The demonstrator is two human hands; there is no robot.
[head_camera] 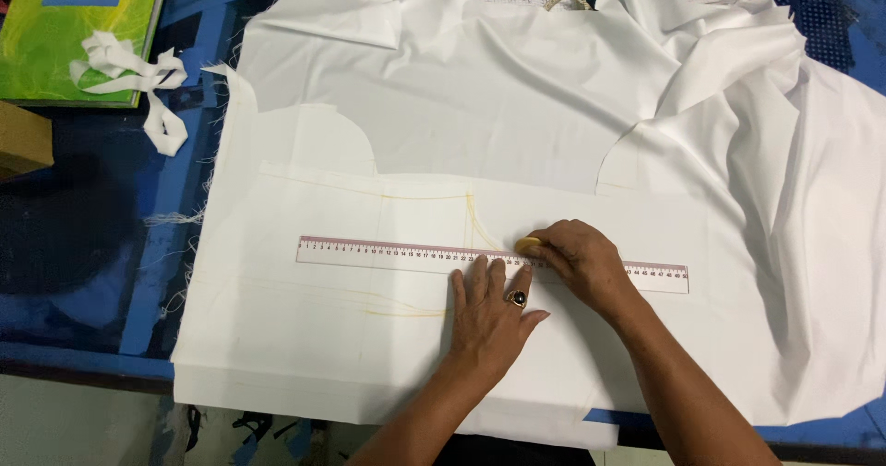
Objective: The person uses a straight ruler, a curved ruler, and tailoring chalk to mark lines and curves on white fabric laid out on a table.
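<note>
The right hand [580, 265] curls around a small yellow chalk [529, 243], pinching it at the ruler's upper edge, its tip on the cloth. The left hand [489, 311] lies flat and spread, fingers together, pressing the ruler [388, 253] down; a dark-stoned ring [518, 297] sits on one finger. The ruler is long, thin and clear with a pinkish scale along its top edge, lying level across the cloth [480, 125]. The cloth is white, smooth and woven, folded flat under the hands and crumpled in loose heaps at the far and right sides. Faint yellow lines cross it, and curved cut-outs show above. Its left edge is frayed. Under it lies a blue table [148, 244], bare to the left. White scraps [138, 78] rest on a green book [55, 32] at the far left corner.
</note>
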